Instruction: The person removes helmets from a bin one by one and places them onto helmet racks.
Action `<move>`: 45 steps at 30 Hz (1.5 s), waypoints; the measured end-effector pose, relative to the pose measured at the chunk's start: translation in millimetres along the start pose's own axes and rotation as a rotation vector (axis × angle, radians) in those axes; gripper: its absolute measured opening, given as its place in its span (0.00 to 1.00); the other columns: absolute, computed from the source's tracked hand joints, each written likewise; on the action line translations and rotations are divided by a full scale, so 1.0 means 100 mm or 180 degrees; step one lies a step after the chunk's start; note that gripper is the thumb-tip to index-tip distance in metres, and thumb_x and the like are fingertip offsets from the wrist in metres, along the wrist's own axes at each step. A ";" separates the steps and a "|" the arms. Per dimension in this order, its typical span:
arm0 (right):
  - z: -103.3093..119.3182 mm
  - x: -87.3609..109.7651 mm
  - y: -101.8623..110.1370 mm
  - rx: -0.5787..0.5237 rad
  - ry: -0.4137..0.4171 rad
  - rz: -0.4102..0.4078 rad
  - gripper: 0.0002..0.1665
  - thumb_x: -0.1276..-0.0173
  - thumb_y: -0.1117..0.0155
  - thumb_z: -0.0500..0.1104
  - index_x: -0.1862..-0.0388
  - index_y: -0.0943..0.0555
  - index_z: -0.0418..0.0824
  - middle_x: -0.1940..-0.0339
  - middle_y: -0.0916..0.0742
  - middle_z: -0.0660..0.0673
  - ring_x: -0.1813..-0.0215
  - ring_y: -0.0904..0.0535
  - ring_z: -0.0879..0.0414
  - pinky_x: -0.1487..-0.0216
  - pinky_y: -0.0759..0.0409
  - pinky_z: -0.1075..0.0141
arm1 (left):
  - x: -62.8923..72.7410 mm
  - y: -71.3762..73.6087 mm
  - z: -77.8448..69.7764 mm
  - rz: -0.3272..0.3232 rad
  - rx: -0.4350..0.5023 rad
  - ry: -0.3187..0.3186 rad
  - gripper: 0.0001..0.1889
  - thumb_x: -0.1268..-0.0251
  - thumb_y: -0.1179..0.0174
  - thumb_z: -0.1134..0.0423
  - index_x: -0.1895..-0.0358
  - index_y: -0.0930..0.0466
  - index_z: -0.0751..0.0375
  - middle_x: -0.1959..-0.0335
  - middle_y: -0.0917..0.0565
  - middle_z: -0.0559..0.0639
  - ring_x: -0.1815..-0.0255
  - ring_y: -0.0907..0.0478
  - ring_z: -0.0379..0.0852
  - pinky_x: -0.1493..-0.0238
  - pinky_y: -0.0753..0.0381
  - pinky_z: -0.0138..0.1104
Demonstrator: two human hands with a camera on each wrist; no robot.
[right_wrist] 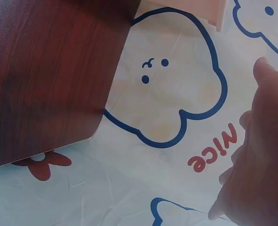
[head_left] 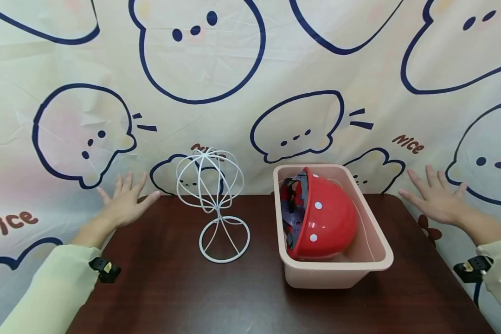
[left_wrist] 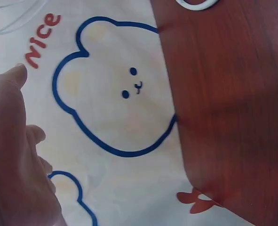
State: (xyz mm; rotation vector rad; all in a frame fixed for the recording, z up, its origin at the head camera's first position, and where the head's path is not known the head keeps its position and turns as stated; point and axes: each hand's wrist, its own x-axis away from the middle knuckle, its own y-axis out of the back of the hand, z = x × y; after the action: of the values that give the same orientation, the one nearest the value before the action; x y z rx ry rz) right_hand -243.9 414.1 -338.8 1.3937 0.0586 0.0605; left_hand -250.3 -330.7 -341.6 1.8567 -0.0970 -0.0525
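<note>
My left hand [head_left: 124, 204] is spread with straight fingers near the table's far left corner, holding nothing. The right hand [head_left: 439, 198], fingers fanned out and bare of any object, is off the right side of the table. Nearest the left hand, a white wire stand [head_left: 224, 260] with a round cage-like top stands upright on its ring base. Right of it is a pale pink bin [head_left: 380, 262]. A red helmet [head_left: 334, 218] with white dots lies on its side in the bin, its grey inner padding and straps facing left. Each wrist view shows part of its own hand.
The dark brown wooden table [head_left: 171, 297] carries the stand and the bin. Behind it hangs a cream cloth [head_left: 217, 125] printed with blue-outlined cartoon bears and "Nice" lettering. A black wrist device [head_left: 104, 270] sits at the left cuff, another [head_left: 472, 269] at the right.
</note>
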 end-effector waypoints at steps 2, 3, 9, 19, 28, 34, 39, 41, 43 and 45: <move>-0.01 -0.01 0.00 -0.0019 0.0039 -0.0069 0.54 0.21 0.63 0.70 0.18 0.66 0.35 0.25 0.65 0.16 0.27 0.73 0.15 0.43 0.78 0.16 | 0.05 0.06 -0.02 -0.0074 0.0047 -0.0048 0.49 0.24 0.64 0.30 0.18 0.63 0.65 0.22 0.69 0.78 0.24 0.80 0.78 0.39 0.84 0.78; -0.01 -0.01 0.01 -0.0027 0.0063 -0.0102 0.53 0.20 0.63 0.69 0.18 0.65 0.34 0.25 0.63 0.16 0.26 0.71 0.15 0.42 0.76 0.15 | 0.08 0.09 -0.03 -0.0117 0.0079 -0.0078 0.48 0.23 0.63 0.31 0.19 0.62 0.66 0.22 0.67 0.79 0.23 0.77 0.79 0.38 0.81 0.78; 0.00 0.01 0.06 -0.0364 0.0253 -0.0085 0.49 0.17 0.58 0.61 0.19 0.61 0.29 0.25 0.55 0.14 0.26 0.60 0.15 0.36 0.57 0.18 | 0.33 0.26 -0.09 -0.0340 0.0276 -0.0284 0.43 0.21 0.54 0.40 0.20 0.54 0.72 0.23 0.59 0.82 0.23 0.63 0.81 0.33 0.60 0.77; 0.10 0.13 0.08 -0.0898 0.0389 0.0307 0.42 0.14 0.60 0.55 0.24 0.47 0.20 0.28 0.39 0.14 0.31 0.42 0.17 0.38 0.38 0.23 | 0.71 0.50 -0.31 -0.0456 0.0986 -0.0703 0.27 0.19 0.49 0.55 0.25 0.36 0.65 0.31 0.31 0.73 0.37 0.29 0.75 0.46 0.28 0.72; 0.34 0.21 0.08 -0.1669 0.0421 0.0709 0.36 0.15 0.57 0.51 0.24 0.44 0.24 0.33 0.27 0.19 0.39 0.21 0.30 0.51 0.13 0.51 | 0.82 0.55 -0.85 -0.0163 0.1486 -0.1136 0.23 0.19 0.49 0.61 0.25 0.33 0.56 0.36 0.22 0.65 0.45 0.16 0.55 0.48 0.17 0.31; 0.44 0.21 0.05 -0.2205 0.0291 0.0919 0.36 0.15 0.54 0.50 0.23 0.45 0.25 0.34 0.25 0.21 0.44 0.15 0.42 0.53 0.12 0.54 | 0.81 0.52 -1.22 0.0226 0.2190 -0.1590 0.22 0.18 0.52 0.66 0.27 0.34 0.65 0.32 0.25 0.64 0.46 0.16 0.41 0.45 0.19 0.26; 0.46 0.18 -0.03 -0.2627 0.0143 0.1106 0.38 0.16 0.51 0.49 0.22 0.47 0.26 0.34 0.25 0.22 0.44 0.15 0.45 0.51 0.13 0.52 | 0.75 0.45 -1.54 0.0667 0.2594 -0.1823 0.23 0.18 0.52 0.66 0.26 0.37 0.68 0.27 0.31 0.61 0.36 0.21 0.44 0.41 0.18 0.36; 0.47 0.17 -0.07 -0.2738 0.0108 0.1179 0.39 0.17 0.50 0.49 0.21 0.48 0.26 0.34 0.25 0.22 0.44 0.15 0.46 0.51 0.13 0.51 | 0.72 0.41 -1.67 0.0816 0.2577 -0.1772 0.25 0.18 0.50 0.63 0.24 0.38 0.65 0.26 0.31 0.58 0.35 0.22 0.46 0.40 0.19 0.36; 0.48 0.16 -0.10 -0.2823 0.0103 0.1232 0.40 0.18 0.49 0.49 0.21 0.49 0.26 0.33 0.25 0.23 0.44 0.15 0.47 0.50 0.13 0.50 | 0.67 0.36 -1.80 0.0940 0.2547 -0.1717 0.26 0.19 0.49 0.61 0.24 0.39 0.62 0.26 0.31 0.56 0.34 0.22 0.48 0.40 0.19 0.37; 0.49 0.16 -0.12 -0.2902 0.0091 0.1279 0.41 0.18 0.47 0.48 0.21 0.49 0.26 0.33 0.25 0.24 0.45 0.15 0.48 0.49 0.14 0.49 | 0.63 0.31 -1.92 0.1052 0.2534 -0.1655 0.27 0.19 0.48 0.58 0.23 0.40 0.60 0.26 0.31 0.56 0.35 0.22 0.50 0.39 0.19 0.39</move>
State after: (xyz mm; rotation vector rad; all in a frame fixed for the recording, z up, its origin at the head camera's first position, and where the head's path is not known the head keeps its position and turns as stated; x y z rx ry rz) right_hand -224.4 365.4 -342.6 0.4752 -0.2067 0.3923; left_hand -172.4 -161.6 -256.1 2.5469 -0.8915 -0.3016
